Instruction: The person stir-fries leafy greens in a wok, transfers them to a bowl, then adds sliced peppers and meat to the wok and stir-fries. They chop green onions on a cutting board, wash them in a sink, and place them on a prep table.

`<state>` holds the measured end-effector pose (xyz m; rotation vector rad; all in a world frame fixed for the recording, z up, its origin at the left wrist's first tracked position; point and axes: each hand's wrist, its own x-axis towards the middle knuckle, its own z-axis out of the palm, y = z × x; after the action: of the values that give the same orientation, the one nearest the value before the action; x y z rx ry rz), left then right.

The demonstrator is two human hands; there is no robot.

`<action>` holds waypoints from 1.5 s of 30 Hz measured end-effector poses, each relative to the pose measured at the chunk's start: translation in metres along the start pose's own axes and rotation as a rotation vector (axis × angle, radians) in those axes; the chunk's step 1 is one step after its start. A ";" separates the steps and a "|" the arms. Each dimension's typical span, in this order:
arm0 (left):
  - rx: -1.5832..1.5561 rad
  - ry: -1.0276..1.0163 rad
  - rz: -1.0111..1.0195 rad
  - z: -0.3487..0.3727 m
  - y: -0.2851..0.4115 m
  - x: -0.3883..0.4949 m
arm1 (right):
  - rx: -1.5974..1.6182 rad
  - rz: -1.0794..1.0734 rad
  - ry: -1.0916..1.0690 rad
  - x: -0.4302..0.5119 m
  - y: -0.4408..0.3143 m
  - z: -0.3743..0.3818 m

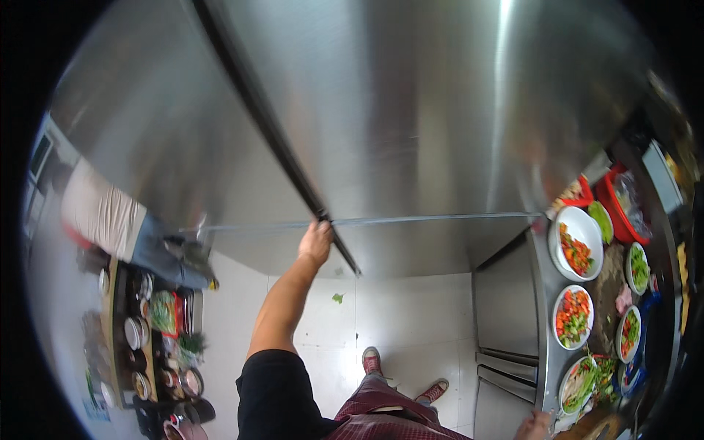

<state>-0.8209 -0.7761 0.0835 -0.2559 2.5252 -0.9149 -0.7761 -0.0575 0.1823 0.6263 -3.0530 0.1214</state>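
A large stainless steel refrigerator (429,137) with several doors fills the view ahead. My left hand (316,242) reaches out to it, fingers curled at the dark vertical gap (264,124) between the doors, where the horizontal seam (418,219) crosses. The fingertips are partly hidden there. At the lower right, my right hand (533,426) is blurred and cut by the picture's edge. It is beside the steel counter (544,330), near a white bowl of sliced vegetables (577,385); I cannot tell whether it holds anything.
Bowls of chopped red and green vegetables (575,319) and a red basin (619,203) line the right counter. At left, a person in a light shirt (104,209) bends near a shelf (118,330) of jars and tubs. A green leaf (337,298) lies on the tiled floor.
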 end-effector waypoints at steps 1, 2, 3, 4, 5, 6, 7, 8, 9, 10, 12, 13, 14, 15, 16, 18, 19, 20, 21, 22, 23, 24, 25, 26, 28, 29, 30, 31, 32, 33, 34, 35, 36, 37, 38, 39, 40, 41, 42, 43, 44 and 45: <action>-0.007 0.065 0.010 0.008 0.003 0.002 | 0.094 -0.060 0.010 0.030 -0.030 0.017; 0.095 0.227 -0.020 0.013 0.006 0.001 | 0.186 -0.120 0.017 0.058 -0.061 0.029; 0.109 0.342 -0.037 0.017 0.013 -0.009 | 0.302 -0.096 -0.074 0.080 -0.089 0.033; 0.110 0.312 -0.027 0.016 0.021 -0.022 | 0.448 -0.091 -0.151 0.104 -0.120 0.040; 0.066 0.247 0.014 0.015 0.028 -0.045 | 0.529 -0.144 -0.145 0.124 -0.149 0.044; -0.099 0.358 0.015 0.016 0.034 -0.078 | 0.491 -0.245 -0.145 0.142 -0.176 0.046; -0.244 0.490 0.003 0.015 0.041 -0.115 | 0.525 -0.337 -0.149 0.156 -0.206 0.049; -0.569 0.618 0.041 0.017 0.045 -0.159 | 0.537 -0.374 -0.197 0.166 -0.233 0.052; -0.903 0.595 0.074 0.021 0.049 -0.204 | 0.522 -0.412 -0.281 0.171 -0.258 0.055; -1.106 0.718 -0.100 0.027 0.050 -0.246 | 0.504 -0.451 -0.358 0.175 -0.283 0.058; -1.380 0.748 -0.668 0.043 0.049 -0.307 | 0.449 -0.551 -0.496 0.179 -0.329 0.065; -1.410 0.675 -1.070 0.051 0.048 -0.328 | 0.409 -0.624 -0.556 0.182 -0.350 0.069; -1.512 0.607 -1.158 0.064 0.044 -0.343 | 0.349 -0.690 -0.624 0.186 -0.370 0.073; -1.586 0.539 -1.236 0.076 0.039 -0.355 | 0.295 -0.813 -0.606 0.189 -0.391 0.077; -1.476 0.393 -1.270 0.087 0.034 -0.371 | 0.276 -0.857 -0.646 0.196 -0.412 0.083; -1.400 0.253 -1.410 0.109 0.024 -0.406 | 0.249 -0.965 -0.678 0.218 -0.460 0.098; -1.438 0.130 -1.520 0.121 0.019 -0.422 | 0.248 -1.015 -0.677 0.230 -0.485 0.108; -1.376 0.150 -1.475 0.132 0.015 -0.439 | 0.265 -1.064 -0.655 0.242 -0.512 0.120; -1.348 0.148 -1.461 0.144 0.011 -0.455 | 0.299 -1.120 -0.624 0.256 -0.544 0.138; -1.297 0.136 -1.424 0.156 0.007 -0.467 | 0.325 -1.132 -0.671 0.273 -0.577 0.157; -1.278 0.127 -1.405 0.166 0.003 -0.478 | 0.344 -1.138 -0.723 0.291 -0.611 0.177; -1.319 0.166 -1.404 0.174 0.000 -0.486 | 0.409 -1.081 -0.714 0.306 -0.648 0.203; -1.297 0.187 -1.393 0.182 -0.003 -0.491 | 0.460 -0.881 -0.807 0.321 -0.690 0.233; -1.310 0.166 -1.397 0.189 -0.008 -0.497 | 0.569 -0.951 -0.823 0.340 -0.727 0.256; -1.290 0.169 -1.380 0.198 -0.014 -0.503 | 0.819 -0.776 -0.898 0.374 -0.807 0.306; -1.286 0.149 -1.375 0.203 -0.018 -0.505 | 0.817 -0.704 -0.851 0.390 -0.844 0.330; -1.376 0.069 -1.408 0.203 -0.019 -0.507 | 0.784 -0.637 -0.775 0.406 -0.877 0.350; -1.522 -0.063 -1.507 0.205 -0.020 -0.510 | 0.806 -0.540 -0.732 0.423 -0.906 0.367; -1.463 -0.098 -1.524 0.205 -0.020 -0.512 | 0.648 -0.530 -0.589 0.438 -0.931 0.382; -1.426 -0.096 -1.555 0.206 -0.020 -0.515 | 0.652 -0.472 -0.570 0.451 -0.946 0.396; -1.451 -0.044 -1.475 0.208 -0.020 -0.518 | 0.713 -0.440 -0.592 0.462 -0.961 0.411; -1.472 0.008 -1.398 0.209 -0.019 -0.521 | 0.740 -0.375 -0.617 0.473 -0.969 0.424; -1.536 -0.046 -1.438 0.210 -0.018 -0.524 | 0.656 -0.389 -0.582 0.484 -0.977 0.436; -1.528 -0.040 -1.438 0.211 -0.018 -0.526 | 0.563 -0.418 -0.573 0.497 -0.979 0.446; -1.522 -0.035 -1.437 0.212 -0.018 -0.527 | 0.499 -0.500 -0.555 0.510 -0.981 0.455; -1.514 -0.026 -1.434 0.212 -0.018 -0.528 | 0.557 -0.651 -0.494 0.519 -0.984 0.465; -1.513 -0.023 -1.454 0.212 -0.018 -0.527 | 0.648 -0.857 -0.416 0.527 -0.989 0.473; -1.499 -0.026 -1.448 0.213 -0.019 -0.527 | 0.650 -0.919 -0.355 0.534 -0.994 0.477; -1.482 -0.028 -1.445 0.212 -0.019 -0.526 | 0.650 -0.980 -0.290 0.537 -0.998 0.477; -1.462 -0.033 -1.440 0.211 -0.020 -0.525 | 0.649 -1.038 -0.221 0.537 -1.001 0.473; -1.558 0.002 -1.437 0.211 -0.021 -0.524 | 0.736 -1.015 -0.260 0.532 -0.998 0.467; -1.548 0.003 -1.432 0.209 -0.021 -0.523 | 0.857 -0.922 -0.406 0.523 -0.992 0.456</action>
<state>-0.2603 -0.7460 0.1318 -2.5176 2.1111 1.0055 -0.8687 -1.2087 -0.1817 2.1997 -2.5123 1.4091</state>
